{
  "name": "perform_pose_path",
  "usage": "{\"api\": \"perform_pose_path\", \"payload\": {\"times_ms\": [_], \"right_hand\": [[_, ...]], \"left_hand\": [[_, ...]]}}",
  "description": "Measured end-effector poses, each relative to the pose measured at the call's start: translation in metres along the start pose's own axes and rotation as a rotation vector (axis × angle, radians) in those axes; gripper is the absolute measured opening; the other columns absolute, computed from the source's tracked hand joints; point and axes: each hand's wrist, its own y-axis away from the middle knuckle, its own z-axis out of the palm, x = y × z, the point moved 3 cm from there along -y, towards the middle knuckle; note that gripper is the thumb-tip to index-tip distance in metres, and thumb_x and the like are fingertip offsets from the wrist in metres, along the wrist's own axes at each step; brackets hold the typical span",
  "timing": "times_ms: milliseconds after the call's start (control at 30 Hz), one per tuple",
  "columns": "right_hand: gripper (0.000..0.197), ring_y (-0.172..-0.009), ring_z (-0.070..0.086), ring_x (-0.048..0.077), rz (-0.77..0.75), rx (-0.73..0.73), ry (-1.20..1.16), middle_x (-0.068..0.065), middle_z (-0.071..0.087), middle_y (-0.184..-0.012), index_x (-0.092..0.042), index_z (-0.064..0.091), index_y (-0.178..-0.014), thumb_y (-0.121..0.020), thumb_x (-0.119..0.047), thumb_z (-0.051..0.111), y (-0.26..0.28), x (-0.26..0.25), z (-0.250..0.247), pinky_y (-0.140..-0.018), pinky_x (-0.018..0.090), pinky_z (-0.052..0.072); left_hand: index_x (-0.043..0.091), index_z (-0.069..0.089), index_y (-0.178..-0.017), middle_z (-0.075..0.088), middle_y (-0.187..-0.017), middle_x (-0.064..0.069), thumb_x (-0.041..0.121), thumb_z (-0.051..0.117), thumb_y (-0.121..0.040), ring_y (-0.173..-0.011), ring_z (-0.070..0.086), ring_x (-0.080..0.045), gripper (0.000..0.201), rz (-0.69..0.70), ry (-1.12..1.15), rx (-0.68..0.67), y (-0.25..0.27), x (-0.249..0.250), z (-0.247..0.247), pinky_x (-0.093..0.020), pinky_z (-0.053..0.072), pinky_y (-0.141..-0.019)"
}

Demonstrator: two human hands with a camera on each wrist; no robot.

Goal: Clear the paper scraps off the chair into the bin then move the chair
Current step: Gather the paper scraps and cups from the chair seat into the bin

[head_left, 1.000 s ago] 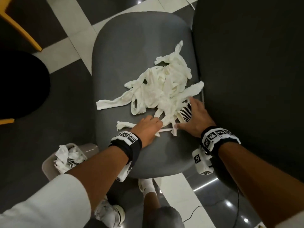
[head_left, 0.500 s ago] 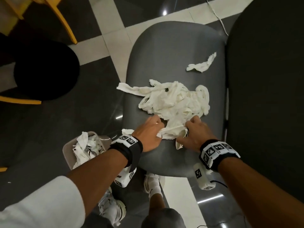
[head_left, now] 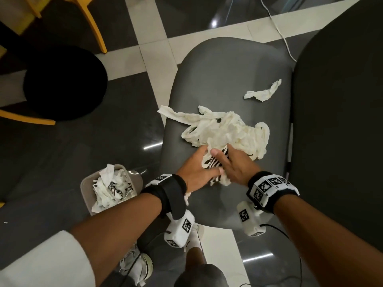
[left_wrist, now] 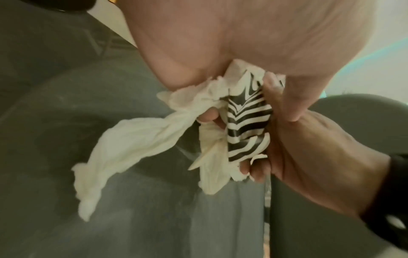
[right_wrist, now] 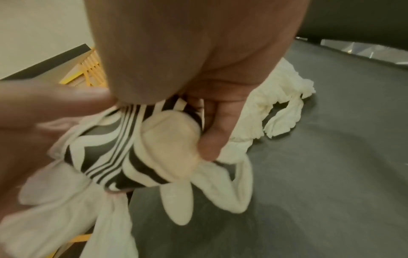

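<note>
A pile of white paper scraps (head_left: 226, 129) lies in the middle of the grey chair seat (head_left: 228, 69). One loose scrap (head_left: 263, 93) sits apart at the seat's far right. At the pile's near edge my left hand (head_left: 194, 168) and right hand (head_left: 238, 164) meet, squeezing a bundle between them: white strips around a black-and-white striped scrap (head_left: 213, 162). The right hand's fingers (right_wrist: 212, 122) curl over the striped scrap (right_wrist: 106, 157). White strips hang below the left hand (left_wrist: 243, 34). The beige bin (head_left: 86, 187), holding several scraps, stands on the floor left of the seat.
A black round stool (head_left: 64, 83) with yellow wooden legs (head_left: 93, 23) stands at the far left. A large dark padded surface (head_left: 342, 121) runs along the seat's right side. A white cable (head_left: 277, 27) crosses the tiled floor beyond. My shoes (head_left: 136, 266) are below the seat's front edge.
The pile has been raked toward the seat's front, leaving one scrap behind at the far right. Both hands have come together and closed on a bundle with the striped scrap.
</note>
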Motion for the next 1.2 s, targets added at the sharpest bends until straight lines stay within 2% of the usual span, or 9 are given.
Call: {"api": "perform_pose_path", "payload": {"times_ms": [133, 233, 300, 433, 533, 667, 800, 967, 1200], "right_hand": [[0.07, -0.085, 0.064, 0.019, -0.031, -0.003, 0.035, 0.0, 0.069, -0.091, -0.023, 0.057, -0.097, -0.092, -0.076, 0.011, -0.006, 0.002, -0.006, -0.083, 0.042, 0.05], [0.02, -0.084, 0.059, 0.022, -0.175, 0.286, 0.276, -0.001, 0.062, -0.098, -0.022, 0.052, -0.101, -0.096, -0.038, 0.042, -0.021, 0.0, -0.027, -0.076, 0.039, 0.05], [0.047, -0.115, 0.052, 0.03, -0.256, 0.304, 0.482, 0.004, 0.05, -0.135, -0.023, 0.05, -0.126, -0.081, -0.023, 0.062, -0.034, 0.0, -0.029, -0.092, 0.043, 0.047], [0.106, -0.152, 0.01, 0.037, -0.217, 0.019, 0.775, 0.001, 0.007, -0.167, -0.047, 0.01, -0.153, -0.07, -0.051, 0.075, -0.052, 0.007, -0.01, -0.114, 0.064, 0.02], [0.099, -0.145, 0.027, 0.037, -0.081, -0.012, 0.769, 0.004, 0.021, -0.162, -0.047, 0.007, -0.153, -0.078, -0.049, 0.072, -0.053, 0.015, -0.004, -0.111, 0.062, 0.029], [0.054, -0.112, 0.059, 0.033, -0.109, 0.044, 0.648, 0.01, 0.052, -0.135, -0.026, 0.04, -0.145, -0.094, -0.024, 0.057, -0.045, 0.003, 0.004, -0.087, 0.041, 0.05], [0.031, -0.101, 0.059, 0.034, -0.079, 0.059, 0.473, 0.011, 0.057, -0.114, -0.012, 0.056, -0.119, -0.092, -0.028, 0.057, -0.036, -0.021, 0.024, -0.079, 0.036, 0.045], [0.017, -0.084, 0.058, 0.028, -0.072, 0.193, 0.196, 0.004, 0.061, -0.093, -0.015, 0.055, -0.092, -0.084, -0.029, 0.059, -0.02, -0.056, 0.032, -0.072, 0.033, 0.044], [0.014, -0.08, 0.064, 0.012, -0.155, 0.062, -0.212, -0.008, 0.068, -0.088, -0.021, 0.063, -0.098, -0.086, -0.018, 0.058, -0.011, -0.117, 0.102, -0.074, 0.029, 0.049]], "left_hand": [[0.025, 0.063, -0.123, 0.072, -0.113, 0.013, 0.02, 0.073, -0.083, -0.107, 0.066, -0.003, 0.042, -0.023, -0.04, 0.012, -0.013, -0.007, -0.023, -0.024, 0.05, -0.096], [0.018, 0.073, -0.095, 0.077, -0.089, 0.005, 0.008, 0.067, -0.08, -0.08, 0.071, -0.005, 0.019, -0.075, -0.124, -0.009, -0.015, -0.011, -0.039, -0.02, 0.054, -0.075], [0.014, 0.073, -0.083, 0.075, -0.078, 0.001, 0.007, 0.065, -0.076, -0.067, 0.066, -0.005, 0.013, -0.099, -0.151, -0.016, -0.014, -0.008, -0.047, -0.018, 0.05, -0.064], [0.012, 0.069, -0.078, 0.068, -0.066, 0.004, 0.015, 0.067, -0.069, -0.061, 0.061, -0.008, 0.01, -0.126, -0.253, -0.074, -0.009, -0.009, -0.056, -0.024, 0.048, -0.061], [0.02, 0.072, -0.089, 0.075, -0.082, 0.002, 0.024, 0.068, -0.066, -0.074, 0.07, -0.013, 0.025, -0.122, -0.284, -0.074, 0.0, -0.013, -0.073, -0.029, 0.056, -0.07], [0.007, 0.059, -0.072, 0.056, -0.062, 0.002, 0.006, 0.063, -0.072, -0.058, 0.052, -0.011, 0.005, -0.152, -0.219, 0.066, 0.02, -0.02, -0.106, -0.032, 0.042, -0.06], [0.02, 0.053, -0.067, 0.053, -0.055, 0.011, 0.001, 0.06, -0.077, -0.05, 0.05, -0.003, 0.023, -0.175, -0.107, 0.195, 0.039, -0.029, -0.12, -0.02, 0.041, -0.054], [0.016, 0.059, -0.078, 0.057, -0.064, 0.007, 0.006, 0.057, -0.084, -0.058, 0.054, -0.003, 0.012, -0.174, 0.069, 0.349, 0.052, -0.047, -0.122, -0.008, 0.041, -0.048], [0.027, 0.071, -0.102, 0.076, -0.096, 0.01, 0.024, 0.063, -0.084, -0.098, 0.069, -0.009, 0.02, -0.183, 0.243, 0.35, 0.073, -0.07, -0.125, -0.031, 0.054, -0.087]]}}
